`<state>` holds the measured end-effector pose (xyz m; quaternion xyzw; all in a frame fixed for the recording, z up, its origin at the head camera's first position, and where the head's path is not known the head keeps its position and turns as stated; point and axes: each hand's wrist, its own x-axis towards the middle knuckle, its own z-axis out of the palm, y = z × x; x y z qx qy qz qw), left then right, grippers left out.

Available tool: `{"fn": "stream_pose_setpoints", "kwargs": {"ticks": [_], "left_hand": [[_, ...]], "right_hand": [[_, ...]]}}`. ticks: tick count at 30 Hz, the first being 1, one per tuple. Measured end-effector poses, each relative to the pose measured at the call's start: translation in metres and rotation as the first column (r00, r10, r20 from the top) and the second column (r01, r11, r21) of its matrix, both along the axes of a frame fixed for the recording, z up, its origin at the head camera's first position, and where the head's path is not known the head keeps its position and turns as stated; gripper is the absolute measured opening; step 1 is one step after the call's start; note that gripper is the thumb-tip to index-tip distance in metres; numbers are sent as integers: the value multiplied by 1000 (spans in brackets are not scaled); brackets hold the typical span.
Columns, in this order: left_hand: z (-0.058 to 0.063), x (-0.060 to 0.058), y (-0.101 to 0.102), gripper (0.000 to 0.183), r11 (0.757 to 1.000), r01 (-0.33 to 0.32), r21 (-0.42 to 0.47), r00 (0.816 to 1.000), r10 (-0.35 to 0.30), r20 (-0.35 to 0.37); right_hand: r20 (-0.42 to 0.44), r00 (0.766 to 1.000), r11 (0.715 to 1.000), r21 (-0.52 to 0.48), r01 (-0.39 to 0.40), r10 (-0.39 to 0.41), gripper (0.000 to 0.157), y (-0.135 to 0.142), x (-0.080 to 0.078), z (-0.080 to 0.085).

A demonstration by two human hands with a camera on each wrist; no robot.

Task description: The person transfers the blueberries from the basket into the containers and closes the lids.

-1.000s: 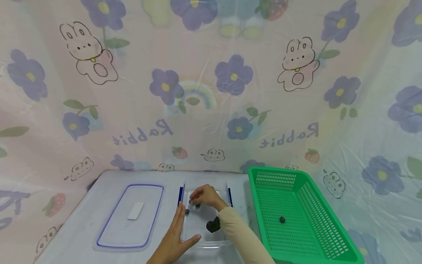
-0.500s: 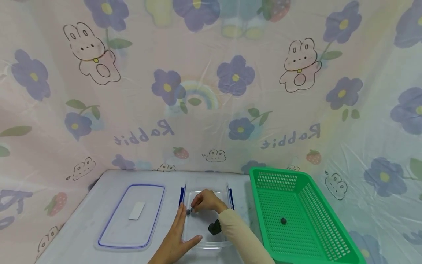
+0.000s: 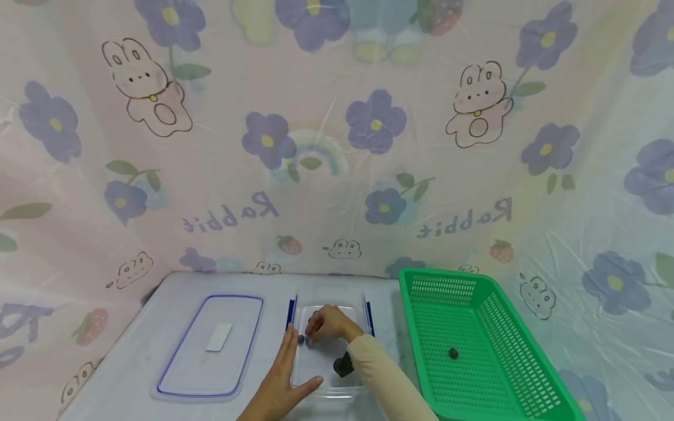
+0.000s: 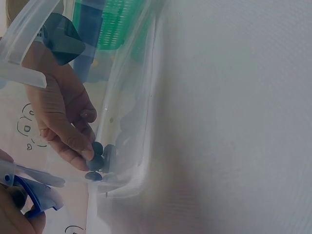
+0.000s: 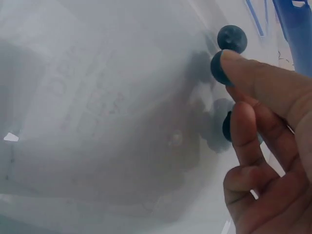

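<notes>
A clear plastic box [image 3: 337,388] with blue side clips stands on the white table. Inside it, my right hand [image 3: 332,323] pinches a blueberry [image 5: 220,69] between thumb and fingers, low by the box's left wall. Touching that berry is another blueberry [image 5: 232,39]. A further blueberry [image 5: 226,126] shows partly behind a finger in the right wrist view. My left hand [image 3: 279,374] lies along the left side of the box, fingers straight and thumb spread toward the front rim.
A clear lid [image 3: 197,374] with a blue seal and a white label [image 3: 219,337] lies on the left. To the right stands a green basket [image 3: 413,327], with one blueberry [image 3: 453,353] on its floor. A patterned curtain [image 3: 316,228] hangs behind the table.
My right hand has shifted a little toward the front of the box, bringing its fingers beside the berry at the left wall. The left hand keeps its place.
</notes>
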<state>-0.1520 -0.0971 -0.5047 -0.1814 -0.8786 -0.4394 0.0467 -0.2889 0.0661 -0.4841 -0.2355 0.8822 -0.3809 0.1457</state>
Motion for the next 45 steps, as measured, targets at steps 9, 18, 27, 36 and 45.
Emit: {"fn": "stream_pose_setpoints", "kwargs": {"ticks": [9, 18, 27, 36, 45], "left_hand": [[1, 0, 1, 105, 1000, 0, -12, 1000, 0, -2], [1, 0, 1, 105, 1000, -6, -10, 1000, 6, 0], [2, 0, 1, 106, 1000, -9, -6, 1000, 9, 12], [2, -1, 0, 105, 1000, -6, -6, 1000, 6, 20], [3, -2, 0, 105, 1000, 4, 14, 999, -5, 40]], "right_hand": [[-1, 1000, 1000, -1, -1, 1, 19, 1, -2, 2], [-7, 1000, 999, -43, 9, -9, 15, -1, -1, 6], [-41, 999, 996, -88, 27, -30, 14, 1, 1, 14], [-76, 997, 997, -81, 3, -9, 10, 4, 7, 30], [-88, 996, 996, -83, -18, 10, 12, 9, 18, 46]]}}
